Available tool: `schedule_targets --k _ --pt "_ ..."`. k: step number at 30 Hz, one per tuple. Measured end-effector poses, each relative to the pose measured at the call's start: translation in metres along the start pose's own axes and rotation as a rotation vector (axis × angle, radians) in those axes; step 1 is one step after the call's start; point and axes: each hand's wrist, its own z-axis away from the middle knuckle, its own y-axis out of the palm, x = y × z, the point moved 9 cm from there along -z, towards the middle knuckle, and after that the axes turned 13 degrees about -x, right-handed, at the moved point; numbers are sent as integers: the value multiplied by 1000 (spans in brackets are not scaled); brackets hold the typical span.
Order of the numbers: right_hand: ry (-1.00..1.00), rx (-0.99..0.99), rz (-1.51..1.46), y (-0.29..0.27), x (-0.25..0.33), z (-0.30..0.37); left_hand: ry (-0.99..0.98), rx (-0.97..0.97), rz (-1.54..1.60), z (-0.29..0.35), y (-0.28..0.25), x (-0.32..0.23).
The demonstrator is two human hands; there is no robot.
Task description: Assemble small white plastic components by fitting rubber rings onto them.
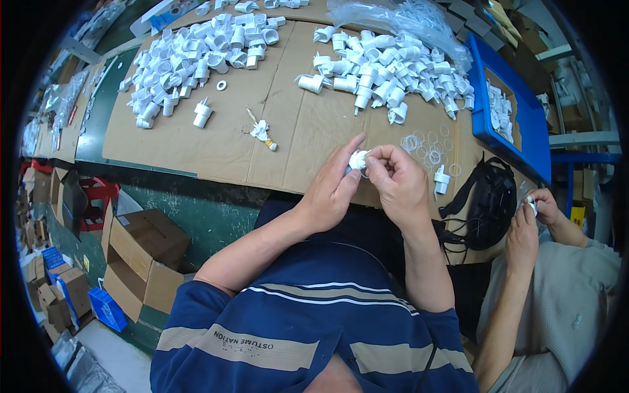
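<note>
Between my two hands, just above the near edge of the cardboard-covered table, is a small white plastic fitting (358,160). My left hand (333,185) is closed around its left side, with the thumb and fingers against it. My right hand (397,181) pinches at the fitting's right side with thumb and forefinger; whether a ring is between those fingertips is too small to tell. Several thin clear rings (433,156) lie just right of my right hand. A single white fitting (441,179) stands near them. Much of the held piece is hidden by my fingers.
Heaps of white fittings lie at the far left (190,62) and far right (393,69). A small brush-like tool wrapped in white (262,133) rests mid-table. A blue tray (481,98) and black bag (481,203) are to the right, beside a co-worker's hands (527,226). Open cartons (141,262) stand on the floor at left.
</note>
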Motion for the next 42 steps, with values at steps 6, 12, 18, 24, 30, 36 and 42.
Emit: schedule_targets --k 6,12,18,24,30,36,42 --pt "-182 -74 110 1 8 5 14 14 -63 -1 -2 -9" --pt "-300 -80 221 3 16 8 47 5 -89 -1 -3 -9" --pt "-448 -149 328 2 29 11 112 7 -112 1 -5 -7" --pt "-672 -205 404 0 45 16 209 34 -163 2 -5 -9" --pt "406 62 -466 11 -18 12 248 -17 -215 2 -10 -13" --pt "163 121 -167 9 -5 19 296 -97 -232 0 -20 -13" --pt "-114 -81 3 0 2 13 298 -115 -229 3 -21 -14"
